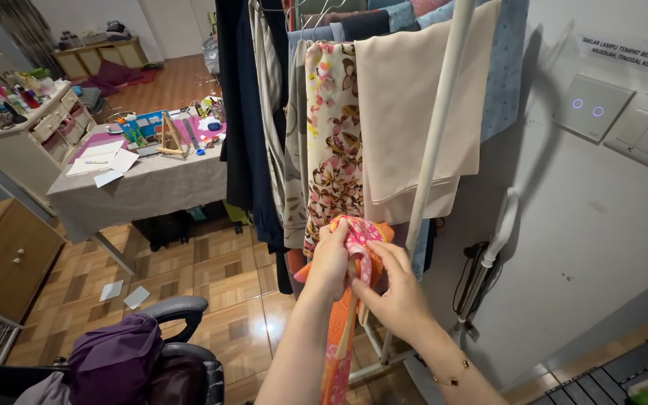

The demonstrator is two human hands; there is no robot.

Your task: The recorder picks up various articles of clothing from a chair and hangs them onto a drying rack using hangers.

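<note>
Glossy parquet flooring [219,285] runs beneath me and a white wall [564,247] stands close on the right of my hands. My left hand [330,261] is curled shut around the bunched top of an orange and pink patterned scarf [359,247], fingers wrapped over the cloth. My right hand [395,289] meets it from the other side, thumb and fingertips pinching the same bundle, so both hands touch the fabric and nearly touch each other. The rest of the scarf hangs straight down between my forearms, its long orange tail [337,352] dropping below my wrists. A thin gold bracelet [451,375] sits on my right wrist.

Just above my hands hangs a cream floral scarf [333,142], and beside it, to the right, a plain beige cloth [403,112] is draped over the rail. A white rack pole [436,127] slants down just behind my right hand. Dark garments [245,112] hang further to the left of the floral one.

Right of my hands, on the wall, sit two switch panels [624,120], with a white handle and black cord [489,255] leaning lower down. Well off to my left stands a cluttered table with a grey cloth [151,184]. Below and left of my left arm is a black chair with a purple bag [118,360] on it.
</note>
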